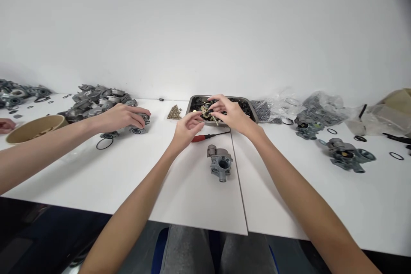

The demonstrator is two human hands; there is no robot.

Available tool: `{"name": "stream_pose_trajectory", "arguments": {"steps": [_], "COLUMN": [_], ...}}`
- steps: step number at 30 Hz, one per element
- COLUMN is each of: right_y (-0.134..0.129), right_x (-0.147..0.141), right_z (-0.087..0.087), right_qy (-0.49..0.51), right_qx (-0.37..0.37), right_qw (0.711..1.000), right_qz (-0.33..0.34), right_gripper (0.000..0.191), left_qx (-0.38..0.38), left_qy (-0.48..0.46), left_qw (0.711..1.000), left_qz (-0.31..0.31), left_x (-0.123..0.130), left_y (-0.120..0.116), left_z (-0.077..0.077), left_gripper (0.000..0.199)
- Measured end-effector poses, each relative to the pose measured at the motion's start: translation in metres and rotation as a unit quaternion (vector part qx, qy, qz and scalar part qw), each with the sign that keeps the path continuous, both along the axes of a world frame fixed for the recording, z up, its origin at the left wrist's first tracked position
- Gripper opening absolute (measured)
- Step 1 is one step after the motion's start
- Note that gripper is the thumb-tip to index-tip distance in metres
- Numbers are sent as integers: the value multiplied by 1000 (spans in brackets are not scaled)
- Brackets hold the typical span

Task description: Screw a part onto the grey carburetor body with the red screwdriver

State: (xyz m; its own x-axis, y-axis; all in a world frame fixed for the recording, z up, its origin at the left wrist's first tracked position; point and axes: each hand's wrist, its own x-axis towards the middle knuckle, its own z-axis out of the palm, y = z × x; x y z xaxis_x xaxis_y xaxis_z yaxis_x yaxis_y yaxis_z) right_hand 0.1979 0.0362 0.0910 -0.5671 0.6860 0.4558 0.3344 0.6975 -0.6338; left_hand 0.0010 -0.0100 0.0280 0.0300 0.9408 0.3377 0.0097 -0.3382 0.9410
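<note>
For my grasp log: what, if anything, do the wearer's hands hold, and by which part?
Cannot tell: left hand and right hand are close together at the metal tray; anything pinched is too small to identify.

A workshop (white-topped table point(189, 197)); heaped metal castings point(93, 102); parts tray point(255, 114); red-handled screwdriver point(198, 138).

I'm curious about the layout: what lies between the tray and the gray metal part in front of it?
A red-handled screwdriver lies between them, seen in the head view.
</note>
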Motion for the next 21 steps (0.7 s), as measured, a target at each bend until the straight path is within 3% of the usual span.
{"name": "stream_pose_trajectory", "arguments": {"steps": [2,7,10,13,16,21], "right_y": [-7,-13,-15,-20,-24,-29], "right_x": [-10,-19,-20,-17,-13,-5], "right_z": [-2,-6,-5,-2,1,4], "right_qy": [6,45,50,30,2,8], "right_qx": [-35,-94,-115,-127,-140,-169], "right_qw": [999,992,989,988,986,981], "right_qz": [29,67,81,81,90,95], "right_gripper": [38,47,59,72,76,73], "left_qx": [1,30,125,234,294,277], "left_qy": [-23,-1,93,210,260,277], "left_qw": [1000,999,983,941,911,915], "left_qz": [-7,44,97,129,125,91], "left_x": [1,1,-1,-1,0,-5], "left_y": [0,1,0,-3,-6,-5], "left_z": [2,0,0,0,1,4], "left_gripper": [51,42,33,26,23,21]}}
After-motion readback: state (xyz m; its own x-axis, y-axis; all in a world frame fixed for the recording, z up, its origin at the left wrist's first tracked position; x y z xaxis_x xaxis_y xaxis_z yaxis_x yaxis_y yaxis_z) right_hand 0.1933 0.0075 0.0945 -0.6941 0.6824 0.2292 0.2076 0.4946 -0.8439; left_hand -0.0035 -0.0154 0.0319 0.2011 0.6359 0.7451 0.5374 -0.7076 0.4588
